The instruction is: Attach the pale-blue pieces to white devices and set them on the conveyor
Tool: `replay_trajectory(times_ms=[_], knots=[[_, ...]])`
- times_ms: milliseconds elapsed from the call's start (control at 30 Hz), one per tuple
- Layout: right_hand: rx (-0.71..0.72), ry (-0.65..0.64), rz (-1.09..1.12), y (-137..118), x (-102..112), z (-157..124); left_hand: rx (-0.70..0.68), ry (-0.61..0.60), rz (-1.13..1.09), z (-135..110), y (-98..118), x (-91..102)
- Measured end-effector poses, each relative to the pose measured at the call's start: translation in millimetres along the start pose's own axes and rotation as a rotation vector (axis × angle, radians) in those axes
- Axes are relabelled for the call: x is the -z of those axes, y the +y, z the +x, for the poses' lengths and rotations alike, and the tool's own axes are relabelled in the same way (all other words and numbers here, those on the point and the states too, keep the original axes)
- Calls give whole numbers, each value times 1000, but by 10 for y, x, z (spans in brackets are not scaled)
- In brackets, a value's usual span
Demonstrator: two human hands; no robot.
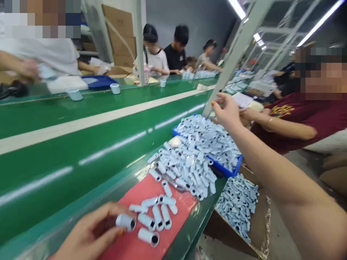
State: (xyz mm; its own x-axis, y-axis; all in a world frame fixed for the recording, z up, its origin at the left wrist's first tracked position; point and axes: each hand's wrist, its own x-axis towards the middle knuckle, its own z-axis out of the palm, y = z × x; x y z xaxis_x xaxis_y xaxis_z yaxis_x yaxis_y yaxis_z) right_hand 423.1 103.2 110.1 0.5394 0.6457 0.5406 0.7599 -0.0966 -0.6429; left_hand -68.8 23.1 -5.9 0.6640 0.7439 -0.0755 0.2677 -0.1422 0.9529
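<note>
"What does the person's left hand (89, 229) have?"

"A pale blue plastic part (124, 221), pinched between thumb and forefinger above the near end of the red sheet (184, 211) on the bench (201, 216). The thumb is on its lower side, the forefinger behind it."

"Which way does its long axis run?"

"Roughly left to right across the view, with the dark opening at the right end, away from the palm."

"And the loose parts closest to those fingers?"

"Just to their right. One loose part (145, 220) lies with its axis slanting a little, its dark end rightward as well; another loose part (148, 235) lies below it in the view, pointing much the same way. Several more are scattered farther up the sheet, at mixed angles."

"Is the right hand (227, 110) anywhere near them?"

"No, the left is clearly nearer. The right arm stretches forward past the blue tray (224, 169), the hand raised in front of a co-worker in a maroon shirt (292, 119). Its fingers are bent and loosely parted, with a gap at the thumb; nothing shows in them."

"What lies between the two hands?"

"A heap of similar parts (184, 162) at the sheet's far end, spreading up to the heaped tray. Below the bench edge, a cardboard box (262, 224) holds many more."
</note>
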Motion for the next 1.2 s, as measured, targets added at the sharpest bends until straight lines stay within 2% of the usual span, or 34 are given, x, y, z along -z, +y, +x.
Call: replay_trajectory(times_ms=[100,200,233,267,367,467,567,833,967,1100,1200], knots=[[512,-327,6,-378,156,-1121,-30,112,-68,6,267,-62],[917,-557,-48,-702,365,-2188,-35,204,-132,0,284,-103],[972,-594,-41,-778,402,-2483,-41,223,-151,-11,272,-116],[955,-649,-25,-836,412,-2738,-49,236,-168,-23,261,-129],[754,-726,-6,-918,309,-3238,-80,216,-191,-45,254,-156],[641,-668,-67,-934,156,-3390,-112,182,-173,-44,263,-164],[607,-615,-60,-930,84,-3364,-110,164,-157,-45,263,-164],[561,-693,-33,-891,114,-3278,-105,137,-183,-53,243,-196],[512,-659,-53,-870,129,-3269,-110,133,-196,-43,226,-206],[548,-628,-90,-894,125,-3226,-120,120,-217,-29,212,-206],[602,-658,-158,-970,80,-3194,-131,123,-234,-28,215,-203]])
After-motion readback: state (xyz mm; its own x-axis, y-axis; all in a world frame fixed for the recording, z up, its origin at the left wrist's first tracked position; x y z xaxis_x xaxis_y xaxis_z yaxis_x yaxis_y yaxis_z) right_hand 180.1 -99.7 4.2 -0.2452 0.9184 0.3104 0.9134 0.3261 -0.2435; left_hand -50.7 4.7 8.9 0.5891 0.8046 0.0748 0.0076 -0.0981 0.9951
